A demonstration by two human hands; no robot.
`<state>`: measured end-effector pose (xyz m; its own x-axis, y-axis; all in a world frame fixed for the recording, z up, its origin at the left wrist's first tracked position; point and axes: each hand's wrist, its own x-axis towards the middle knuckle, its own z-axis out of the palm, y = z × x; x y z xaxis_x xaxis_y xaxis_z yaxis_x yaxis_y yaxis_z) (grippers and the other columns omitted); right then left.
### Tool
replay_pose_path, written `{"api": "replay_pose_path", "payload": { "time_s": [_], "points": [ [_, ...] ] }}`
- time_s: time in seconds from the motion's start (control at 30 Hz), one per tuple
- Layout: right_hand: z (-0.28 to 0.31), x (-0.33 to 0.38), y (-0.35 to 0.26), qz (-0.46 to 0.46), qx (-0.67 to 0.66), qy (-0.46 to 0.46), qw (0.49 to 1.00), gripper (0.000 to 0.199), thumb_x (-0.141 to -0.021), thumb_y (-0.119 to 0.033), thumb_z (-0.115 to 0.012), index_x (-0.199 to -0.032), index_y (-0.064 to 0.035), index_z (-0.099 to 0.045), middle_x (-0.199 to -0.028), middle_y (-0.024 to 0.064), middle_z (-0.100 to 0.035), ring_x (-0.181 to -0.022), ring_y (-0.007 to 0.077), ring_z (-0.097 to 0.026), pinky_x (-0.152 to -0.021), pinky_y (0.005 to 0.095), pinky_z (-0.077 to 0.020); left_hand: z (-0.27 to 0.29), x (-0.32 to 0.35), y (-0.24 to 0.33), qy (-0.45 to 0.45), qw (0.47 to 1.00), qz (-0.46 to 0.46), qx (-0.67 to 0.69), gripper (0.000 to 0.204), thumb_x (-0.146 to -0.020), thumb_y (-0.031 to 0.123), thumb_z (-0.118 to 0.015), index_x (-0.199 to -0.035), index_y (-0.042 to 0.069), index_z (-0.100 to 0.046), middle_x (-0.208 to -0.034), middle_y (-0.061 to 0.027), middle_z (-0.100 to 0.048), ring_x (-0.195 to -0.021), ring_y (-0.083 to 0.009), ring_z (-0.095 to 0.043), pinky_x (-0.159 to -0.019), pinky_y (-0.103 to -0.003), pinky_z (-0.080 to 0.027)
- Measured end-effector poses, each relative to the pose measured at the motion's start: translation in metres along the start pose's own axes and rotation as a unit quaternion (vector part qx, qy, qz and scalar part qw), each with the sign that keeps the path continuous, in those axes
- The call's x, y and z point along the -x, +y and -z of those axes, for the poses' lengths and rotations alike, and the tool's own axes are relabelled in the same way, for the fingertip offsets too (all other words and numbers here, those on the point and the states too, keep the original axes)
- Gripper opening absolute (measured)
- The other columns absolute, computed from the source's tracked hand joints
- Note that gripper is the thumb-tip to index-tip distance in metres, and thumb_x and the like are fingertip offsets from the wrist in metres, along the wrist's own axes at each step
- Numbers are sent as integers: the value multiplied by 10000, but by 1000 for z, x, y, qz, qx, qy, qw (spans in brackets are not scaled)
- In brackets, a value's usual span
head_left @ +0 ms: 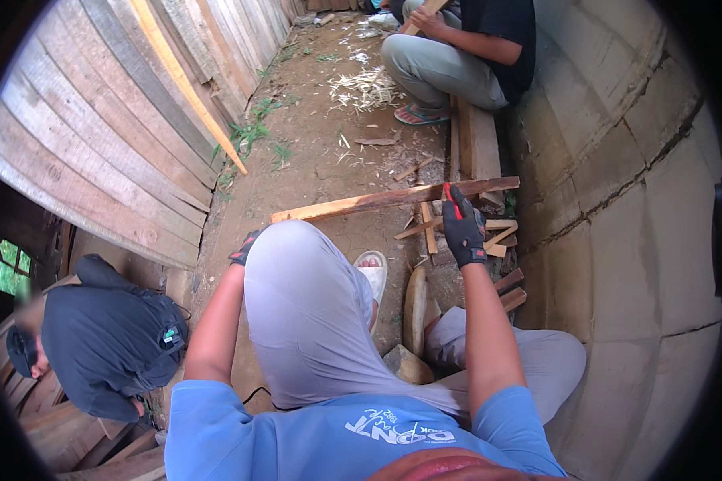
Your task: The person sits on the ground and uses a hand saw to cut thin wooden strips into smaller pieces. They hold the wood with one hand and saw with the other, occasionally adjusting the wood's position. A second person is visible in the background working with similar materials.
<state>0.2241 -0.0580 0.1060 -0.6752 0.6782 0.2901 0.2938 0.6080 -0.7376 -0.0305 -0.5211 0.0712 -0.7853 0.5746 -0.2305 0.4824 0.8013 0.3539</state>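
A long squared wooden strip (361, 204) lies crosswise in front of my raised left knee, pale at its left end and darker toward the right. My right hand (464, 232), in a black glove with red on a finger, grips it near its right end. My left hand (244, 248), also in a dark glove, is beside the knee, just below the strip's left end. The knee hides most of its fingers, so I cannot tell whether it touches the strip. Below my right hand, short wooden offcuts (431, 232) lie in a loose heap.
A person (457, 64) in a black top sits ahead on a timber beam (477, 144), holding wood, near pale shavings (365, 88). Another person (108, 337) bends over lumber at left. A plank wall (96, 128) stands left, a block wall (610, 216) right. A stone (407, 365) lies near my legs.
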Motion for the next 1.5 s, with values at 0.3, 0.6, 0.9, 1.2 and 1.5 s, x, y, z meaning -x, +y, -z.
{"api": "replay_pose_path", "payload": {
  "time_s": [0.3, 0.6, 0.9, 1.2, 1.5],
  "points": [
    [6, 12, 23, -14, 84, -15, 996, 492, -1047, -384, -607, -1533, -304, -604, -1409, 188, -688, -1284, 426, -640, -1097, 525, -497, -56, 149, -35, -149, 958, 142, 199, 433, -1031, 373, -572, -1256, 54, -761, -1212, -130, -784, -1081, -246, -766, -916, -400, -619],
    [4, -17, 12, -69, 41, -21, 997, 457, -1025, -403, -655, -1435, -206, -709, -1342, 165, -739, -1247, 307, -701, -1060, 415, -529, 19, 74, -2, -173, 923, 185, 289, 432, -1006, 382, -626, -1247, 51, -764, -1202, -132, -781, -1060, -237, -768, -880, -377, -627],
    [27, -48, 6, -103, 65, -69, 990, 509, -1018, -475, -604, -1426, -188, -705, -1420, 190, -686, -1344, 381, -620, -1150, 455, -473, 152, -22, 163, -76, 960, -34, 268, 539, -1043, 480, -662, -1262, -11, -702, -1130, -110, -766, -996, -190, -748, -904, -344, -615],
    [68, -105, -39, 134, 395, -375, 828, 273, -927, -284, -717, -1084, -101, -844, -1062, 127, -813, -1008, 319, -787, -942, 448, -605, 189, 5, 354, -40, 942, -330, -42, 605, -1015, 575, -633, -1310, 51, -705, -1167, -131, -777, -1098, -289, -736, -1005, -427, -554],
    [74, -167, -132, -116, 33, -312, 943, 364, -877, -253, -735, -1161, -33, -796, -1179, 208, -783, -1047, 349, -784, -895, 452, -616, 190, -24, 470, -63, 876, -430, -208, 635, -957, 673, -619, -1113, 77, -775, -1033, -168, -785, -958, -347, -749, -890, -459, -578]
  ]
}}
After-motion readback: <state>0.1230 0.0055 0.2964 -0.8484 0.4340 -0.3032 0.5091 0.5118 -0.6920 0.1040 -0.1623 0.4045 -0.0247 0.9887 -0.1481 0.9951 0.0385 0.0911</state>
